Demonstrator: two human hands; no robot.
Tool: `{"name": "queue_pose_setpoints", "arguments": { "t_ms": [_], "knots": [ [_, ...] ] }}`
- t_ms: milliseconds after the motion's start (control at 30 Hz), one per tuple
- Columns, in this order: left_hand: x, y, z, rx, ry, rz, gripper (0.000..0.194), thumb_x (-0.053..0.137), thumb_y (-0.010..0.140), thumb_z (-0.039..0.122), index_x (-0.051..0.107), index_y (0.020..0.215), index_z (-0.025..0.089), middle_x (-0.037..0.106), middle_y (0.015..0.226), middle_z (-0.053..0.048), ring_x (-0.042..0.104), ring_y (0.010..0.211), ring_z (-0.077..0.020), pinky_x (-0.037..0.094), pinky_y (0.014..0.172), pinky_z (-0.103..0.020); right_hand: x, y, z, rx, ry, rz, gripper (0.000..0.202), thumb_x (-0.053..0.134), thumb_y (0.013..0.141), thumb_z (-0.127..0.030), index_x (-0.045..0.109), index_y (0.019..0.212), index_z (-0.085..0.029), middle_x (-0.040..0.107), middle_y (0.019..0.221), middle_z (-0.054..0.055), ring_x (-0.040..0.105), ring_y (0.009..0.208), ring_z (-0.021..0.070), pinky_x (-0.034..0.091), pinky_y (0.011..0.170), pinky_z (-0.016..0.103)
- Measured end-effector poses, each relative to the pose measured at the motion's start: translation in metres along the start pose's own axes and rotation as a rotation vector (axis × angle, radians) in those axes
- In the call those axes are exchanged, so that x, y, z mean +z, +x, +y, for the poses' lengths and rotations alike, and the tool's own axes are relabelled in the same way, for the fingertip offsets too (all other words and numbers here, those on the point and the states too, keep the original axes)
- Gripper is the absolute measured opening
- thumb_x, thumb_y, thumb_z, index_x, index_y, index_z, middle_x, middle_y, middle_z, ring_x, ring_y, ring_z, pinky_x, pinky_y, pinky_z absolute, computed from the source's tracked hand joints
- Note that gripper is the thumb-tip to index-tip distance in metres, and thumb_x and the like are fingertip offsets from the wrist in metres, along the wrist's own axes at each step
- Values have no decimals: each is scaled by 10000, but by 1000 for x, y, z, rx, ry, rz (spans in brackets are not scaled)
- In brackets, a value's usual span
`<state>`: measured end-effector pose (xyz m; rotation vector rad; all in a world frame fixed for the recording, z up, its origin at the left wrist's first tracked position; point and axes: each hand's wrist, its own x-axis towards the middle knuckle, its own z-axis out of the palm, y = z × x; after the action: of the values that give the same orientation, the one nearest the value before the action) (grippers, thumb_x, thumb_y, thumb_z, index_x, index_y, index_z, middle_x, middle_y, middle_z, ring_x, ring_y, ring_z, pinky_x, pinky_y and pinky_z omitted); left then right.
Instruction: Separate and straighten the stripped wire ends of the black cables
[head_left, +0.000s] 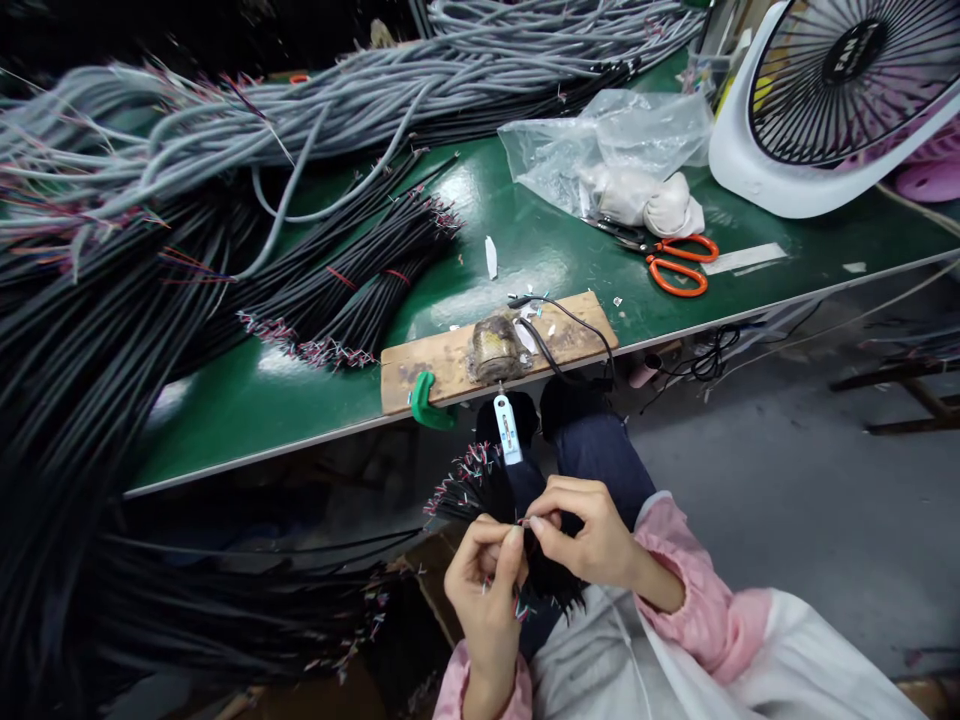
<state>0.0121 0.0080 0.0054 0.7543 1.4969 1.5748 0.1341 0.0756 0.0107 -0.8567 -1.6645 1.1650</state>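
Note:
Both hands meet over a bundle of black cables [480, 490] lying across the lap, its frayed ends showing red, white and green wires. My left hand [491, 580] pinches a thin wire end between thumb and forefinger. Close against it, my right hand [581, 530] pinches at the same spot, fingertips nearly touching. The wire is too small to make out clearly. Just beyond the hands, a light blue tool [508, 430] hangs at the edge of a wooden board [439, 365], below a round metal block [493, 350].
A green clamp [430, 402] grips the board at the table edge [262, 452]. Grey cables [337, 100] and black cable bundles [330, 265] cover the left and back. Orange-handled scissors [679, 262], a plastic bag [607, 135] and a white fan [795, 190] lie to the right.

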Motion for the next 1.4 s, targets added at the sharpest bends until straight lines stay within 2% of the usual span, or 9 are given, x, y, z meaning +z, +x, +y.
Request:
{"name": "queue_pose_setpoints", "arguments": {
  "t_ms": [100, 167, 367, 633, 900, 1200, 1400],
  "knots": [
    [-1, 2, 0, -12, -55, -23, 276, 728, 890, 287, 594, 677, 172, 395, 551, 93, 319, 389, -32, 232, 401, -164, -1, -1, 1, 6, 19, 12, 140, 608, 817, -122, 711, 730, -158, 605, 600, 5, 540, 546, 126, 447, 539, 235],
    [-3, 2, 1, -41, -61, -28, 277, 726, 888, 278, 585, 674, 174, 394, 547, 95, 308, 379, -28, 222, 395, -161, -1, -1, 1, 47, 49, 34, 146, 617, 837, -135, 730, 747, -156, 632, 618, 14, 553, 556, 127, 459, 543, 232],
    [-8, 1, 4, -72, -48, -68, 279, 748, 858, 279, 583, 660, 171, 426, 579, 78, 342, 403, -37, 235, 390, -160, 1, 1, -2, 71, 127, 17, 187, 664, 906, -276, 755, 813, -143, 692, 703, 51, 588, 602, 136, 499, 575, 241],
    [-13, 6, 5, -152, -103, -179, 289, 721, 874, 336, 650, 654, 162, 418, 533, 76, 256, 359, -22, 176, 358, -170, 5, 4, 3, 119, 243, -33, 317, 665, 944, -402, 725, 769, -144, 657, 686, 38, 571, 611, 138, 465, 579, 250],
    [-13, 6, 4, -189, -202, -100, 280, 771, 843, 336, 654, 657, 163, 411, 503, 86, 258, 360, -14, 182, 368, -147, 8, -2, -4, -62, 25, -2, 201, 633, 946, -244, 727, 796, -148, 643, 670, 47, 567, 603, 149, 466, 564, 259],
    [-14, 5, 2, -189, -171, -113, 315, 777, 829, 366, 624, 651, 155, 426, 531, 81, 265, 373, -14, 176, 381, -156, 7, -2, -1, 9, 87, 25, 133, 655, 892, -170, 738, 794, -135, 651, 685, 39, 561, 589, 127, 459, 549, 229],
    [-11, 2, 8, -150, -49, -161, 316, 753, 866, 336, 615, 647, 156, 402, 583, 77, 300, 429, -30, 196, 417, -168, 7, -1, -4, 10, 104, 37, 121, 650, 875, -140, 717, 775, -139, 625, 675, 27, 554, 594, 126, 451, 556, 228]
  ]
}}
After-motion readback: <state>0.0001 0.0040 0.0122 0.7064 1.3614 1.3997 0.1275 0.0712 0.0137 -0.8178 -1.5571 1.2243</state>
